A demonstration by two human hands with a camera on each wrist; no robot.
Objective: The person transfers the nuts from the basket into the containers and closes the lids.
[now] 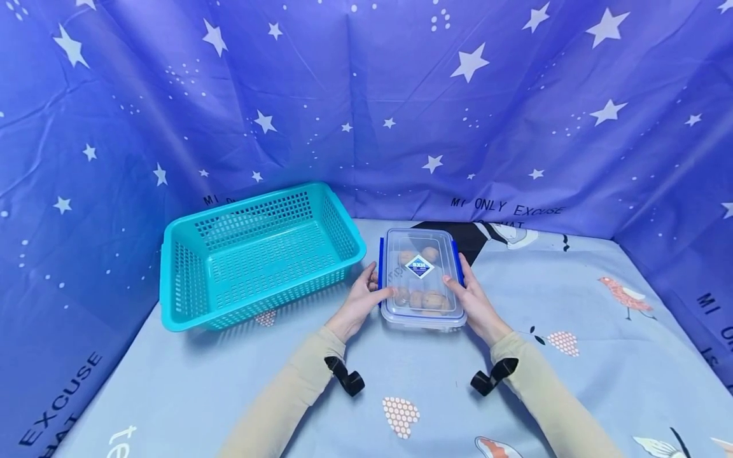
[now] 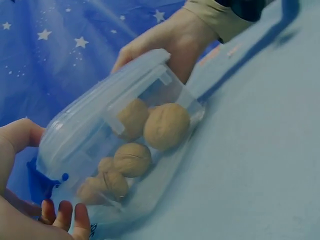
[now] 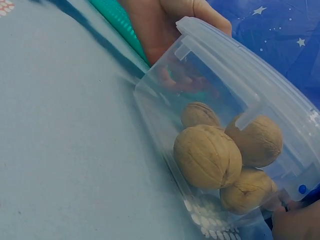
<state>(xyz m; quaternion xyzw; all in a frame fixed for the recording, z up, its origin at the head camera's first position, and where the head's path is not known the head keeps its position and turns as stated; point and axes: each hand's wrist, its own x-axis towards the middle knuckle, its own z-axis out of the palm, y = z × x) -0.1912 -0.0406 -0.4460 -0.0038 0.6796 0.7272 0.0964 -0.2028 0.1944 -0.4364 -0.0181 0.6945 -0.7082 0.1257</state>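
Container: clear lidded box (image 1: 422, 280) of walnuts (image 3: 207, 156) is sitting on the surface (image 1: 435, 381), at 3 o'clock of the teal basket (image 1: 258, 254).
Left hand (image 1: 362, 299): fingers are gripping the box's left side, thumb lying on the lid.
Right hand (image 1: 475, 302): is gripping the right side likewise.

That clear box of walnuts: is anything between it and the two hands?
Nothing visible. The left hand and the right hand already touch the clear box on its two long sides, thumbs on the lid. The teal basket stands apart, on its left.
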